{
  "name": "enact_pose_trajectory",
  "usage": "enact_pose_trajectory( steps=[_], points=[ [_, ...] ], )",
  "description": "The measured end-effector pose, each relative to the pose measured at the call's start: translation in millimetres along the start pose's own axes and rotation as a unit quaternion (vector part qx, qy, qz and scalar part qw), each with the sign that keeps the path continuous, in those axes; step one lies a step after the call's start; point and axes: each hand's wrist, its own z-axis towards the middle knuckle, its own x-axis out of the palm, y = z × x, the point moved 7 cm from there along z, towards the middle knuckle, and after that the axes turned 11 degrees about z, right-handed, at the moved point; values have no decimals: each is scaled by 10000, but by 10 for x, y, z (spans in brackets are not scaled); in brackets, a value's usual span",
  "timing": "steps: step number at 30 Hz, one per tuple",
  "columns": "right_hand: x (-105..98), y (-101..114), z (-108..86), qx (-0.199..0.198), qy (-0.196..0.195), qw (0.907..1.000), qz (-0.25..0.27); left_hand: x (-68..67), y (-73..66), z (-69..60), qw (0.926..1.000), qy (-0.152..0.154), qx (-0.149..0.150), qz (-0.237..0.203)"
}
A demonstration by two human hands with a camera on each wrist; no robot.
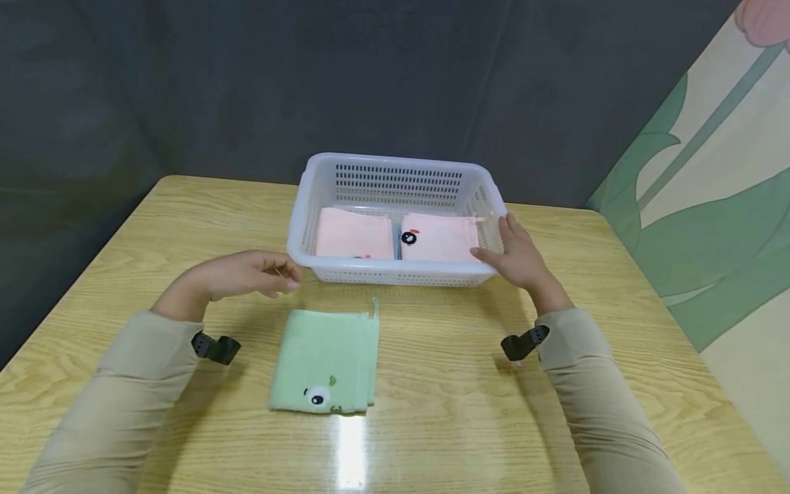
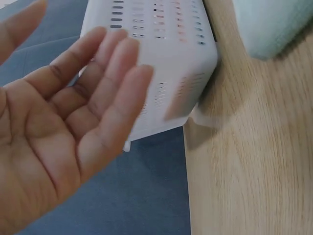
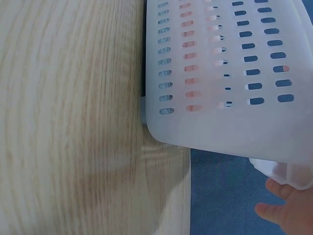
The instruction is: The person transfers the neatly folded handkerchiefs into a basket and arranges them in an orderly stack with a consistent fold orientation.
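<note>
A white plastic basket (image 1: 401, 269) with slotted walls stands toward the back of the table. Inside lie two folded pink towels (image 1: 354, 233) (image 1: 444, 237) side by side, with bits of blue cloth showing by them. My left hand (image 1: 253, 274) hovers by the basket's front left corner, holding nothing; its fingers (image 2: 122, 93) are loosely bent, palm in view. At the right rim, my right hand (image 1: 518, 254) rests with fingers extended and thumb over the front corner. A folded green towel (image 1: 324, 357) with an embroidered eye and a hanging loop lies in front of the basket.
The wood-grain table (image 1: 457, 412) ends just behind the basket, against a dark cloth backdrop (image 1: 395, 75). On the right is a wall painted with leaves and a pink flower (image 1: 716, 206). Black wrist cameras (image 1: 216, 348) sit on both forearms.
</note>
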Motion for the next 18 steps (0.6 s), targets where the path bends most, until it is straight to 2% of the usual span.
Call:
enact_pose_trajectory(
  steps=[5,11,18],
  points=[
    [5,6,-1,15,2,10000,39,77,67,37,9989,194,-146,402],
    [1,20,-1,-49,-11,10000,54,188,216,118,9938,393,-462,932],
    [-2,19,-1,-70,-39,10000,23,282,304,166,9901,581,-677,1085]
  ],
)
